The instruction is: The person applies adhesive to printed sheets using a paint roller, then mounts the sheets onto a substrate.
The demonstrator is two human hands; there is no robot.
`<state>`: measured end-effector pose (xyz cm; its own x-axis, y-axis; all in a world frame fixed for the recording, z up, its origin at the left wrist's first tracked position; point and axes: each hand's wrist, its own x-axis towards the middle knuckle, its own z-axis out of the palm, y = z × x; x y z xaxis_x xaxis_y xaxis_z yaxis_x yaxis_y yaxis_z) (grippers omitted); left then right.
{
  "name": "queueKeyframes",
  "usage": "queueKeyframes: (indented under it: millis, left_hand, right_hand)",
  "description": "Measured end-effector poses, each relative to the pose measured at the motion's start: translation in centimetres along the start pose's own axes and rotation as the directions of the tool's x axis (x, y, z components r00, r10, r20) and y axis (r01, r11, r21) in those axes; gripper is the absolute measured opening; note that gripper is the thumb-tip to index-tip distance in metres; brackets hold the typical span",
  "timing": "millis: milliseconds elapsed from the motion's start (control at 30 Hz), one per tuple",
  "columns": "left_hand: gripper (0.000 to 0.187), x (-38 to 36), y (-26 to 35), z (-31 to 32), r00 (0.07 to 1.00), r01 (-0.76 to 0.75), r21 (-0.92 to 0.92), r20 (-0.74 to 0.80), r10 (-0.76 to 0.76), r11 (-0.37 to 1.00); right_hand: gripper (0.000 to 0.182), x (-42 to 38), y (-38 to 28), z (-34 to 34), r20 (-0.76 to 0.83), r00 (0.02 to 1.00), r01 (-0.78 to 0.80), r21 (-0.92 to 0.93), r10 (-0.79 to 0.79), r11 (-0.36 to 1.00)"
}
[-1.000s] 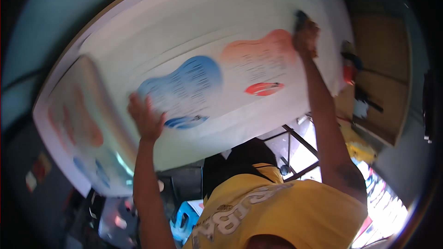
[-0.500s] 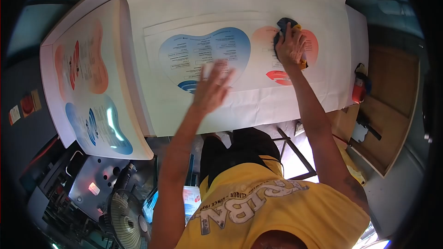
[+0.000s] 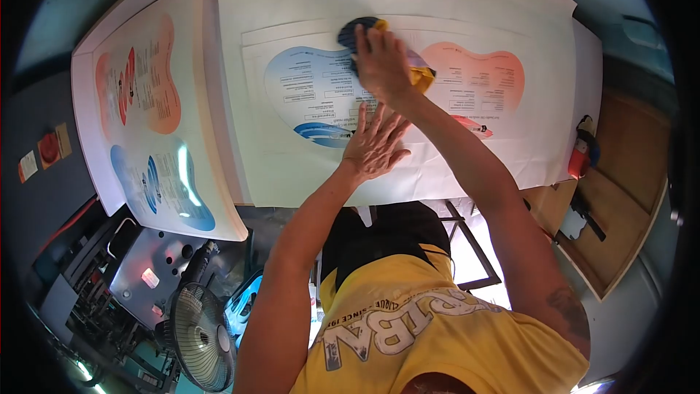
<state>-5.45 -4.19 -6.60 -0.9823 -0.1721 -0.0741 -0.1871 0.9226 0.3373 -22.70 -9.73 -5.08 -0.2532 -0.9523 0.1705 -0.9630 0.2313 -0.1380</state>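
Observation:
On the white work surface [image 3: 306, 182] lies a large printed sheet with a blue shape [image 3: 299, 76] and a red shape [image 3: 477, 73]. My right hand [image 3: 383, 69] presses a dark blue and yellow cloth [image 3: 423, 76] onto the sheet, between the two shapes and over the blue one's right part. Just below it, my left hand [image 3: 375, 142] lies flat with fingers spread, its fingertips near the right wrist, at the lower edge of the blue print. The left hand holds nothing.
A board [image 3: 186, 95] with similar red and blue prints leans at the left. Below it stands a fan [image 3: 200, 335]. A red and black tool [image 3: 580, 153] is at the surface's right edge, beside a wooden tray [image 3: 627, 204].
My right hand has moved left with the cloth, from the red shape towards the blue one. My left hand, raised and blurred before, has moved right and down onto the sheet.

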Motion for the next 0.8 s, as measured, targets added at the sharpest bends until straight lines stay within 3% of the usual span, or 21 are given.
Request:
queueKeyframes:
  millis: [100,233,300,467,600,667,800]
  left_hand:
    - [0.076,-0.2,0.0,0.3,0.998,-0.022,0.013,0.063,0.021,1.000]
    - [0.076,0.0,0.0,-0.8,1.000,-0.017,-0.097,-0.018,0.016,0.995]
    - [0.073,0.9,-0.1,-1.1,0.997,-0.070,-0.021,0.009,0.070,0.997]
    - [0.062,0.7,-0.2,-1.3,0.995,-0.087,0.152,0.057,0.079,0.985]
    - [0.050,0.3,-0.4,0.1,0.995,-0.097,0.161,0.035,0.092,0.982]
    - [0.053,-0.2,0.4,1.2,0.998,-0.057,0.116,0.009,0.057,0.992]
    - [0.066,0.1,0.1,0.8,0.998,0.002,0.073,0.059,-0.006,0.997]
  right_hand:
    - [0.062,2.1,-2.7,0.9,-0.009,0.993,0.122,0.075,-0.122,0.990]
    - [0.061,4.2,-7.3,2.6,-0.077,0.968,0.248,0.124,-0.240,0.961]
    - [0.057,5.2,-9.7,3.2,-0.094,0.965,0.259,0.211,-0.244,0.943]
    - [0.057,7.9,-13.2,4.0,-0.068,0.937,0.350,0.192,-0.344,0.917]
    - [0.054,9.7,-14.2,4.1,-0.058,0.928,0.371,0.211,-0.367,0.904]
    - [0.053,9.3,-14.5,4.5,-0.097,0.930,0.367,0.246,-0.354,0.897]
    - [0.049,6.9,-14.2,4.1,-0.058,0.862,0.504,0.196,-0.503,0.841]
